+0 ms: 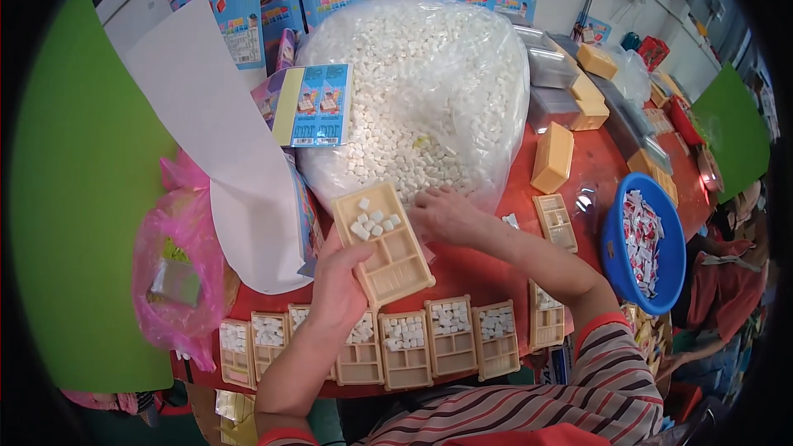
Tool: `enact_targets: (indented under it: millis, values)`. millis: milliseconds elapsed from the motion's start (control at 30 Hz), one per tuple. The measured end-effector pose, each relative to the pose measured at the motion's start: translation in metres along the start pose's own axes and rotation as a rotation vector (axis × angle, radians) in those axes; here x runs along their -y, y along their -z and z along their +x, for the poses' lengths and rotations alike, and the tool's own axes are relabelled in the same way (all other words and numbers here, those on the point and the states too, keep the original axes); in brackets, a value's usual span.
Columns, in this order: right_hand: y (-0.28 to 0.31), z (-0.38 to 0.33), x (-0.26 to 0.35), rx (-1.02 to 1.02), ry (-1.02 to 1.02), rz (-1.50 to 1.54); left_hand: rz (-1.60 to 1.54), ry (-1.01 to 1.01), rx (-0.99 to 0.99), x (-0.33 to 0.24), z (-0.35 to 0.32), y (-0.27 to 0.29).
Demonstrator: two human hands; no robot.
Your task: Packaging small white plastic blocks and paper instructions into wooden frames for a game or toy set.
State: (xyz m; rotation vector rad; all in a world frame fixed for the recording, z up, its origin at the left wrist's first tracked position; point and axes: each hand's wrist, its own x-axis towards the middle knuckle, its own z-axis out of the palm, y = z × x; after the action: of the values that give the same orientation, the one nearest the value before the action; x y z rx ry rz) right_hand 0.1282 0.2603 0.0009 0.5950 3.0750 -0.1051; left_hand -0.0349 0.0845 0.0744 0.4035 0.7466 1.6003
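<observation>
My left hand [337, 282] is closed around the side of a beige plastic compartment tray [398, 279], its thumb lying over the near edge. Several small white cubes [376, 224] sit in the tray's far compartment, while the smaller compartments hold nothing. At the near edge of a large clear plastic bag [505, 74] full of similar white cubes is my right hand [444, 213], just right of the tray. Its fingers are curled down toward the cubes, and what they grip is hidden. Along the table's near edge stands a row of similar trays [409, 374] with white cubes in their far compartments.
A blue basin [609, 254] of small wrapped packets stands at right, near stacked beige trays [553, 157]. Printed blue cartons [318, 107] lean against the bag. At left are a pink plastic bag [206, 235], a white sheet [186, 99] and a green panel [83, 198].
</observation>
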Motion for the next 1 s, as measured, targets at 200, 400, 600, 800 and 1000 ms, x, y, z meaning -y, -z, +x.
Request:
enact_targets:
  millis: [200,400,600,800,1000]
  values:
    - [0.020,0.018,-0.034,-0.042,-0.091,0.795,0.052,-0.021,-0.020,0.017,0.099,0.015]
    - [0.033,0.064,-0.070,-0.243,-0.301,1.216,-0.035,0.035,-0.055,0.039,0.123,0.041]
    - [0.010,0.101,-0.075,-0.429,-0.142,0.375,0.023,0.076,-0.070,0.043,0.118,0.048]
    - [0.016,0.116,-0.046,-0.300,-0.123,0.182,0.081,0.072,-0.011,0.049,0.121,0.058]
    - [0.008,0.135,-0.053,-0.162,-0.186,0.183,0.040,0.093,-0.044,0.047,0.115,0.050]
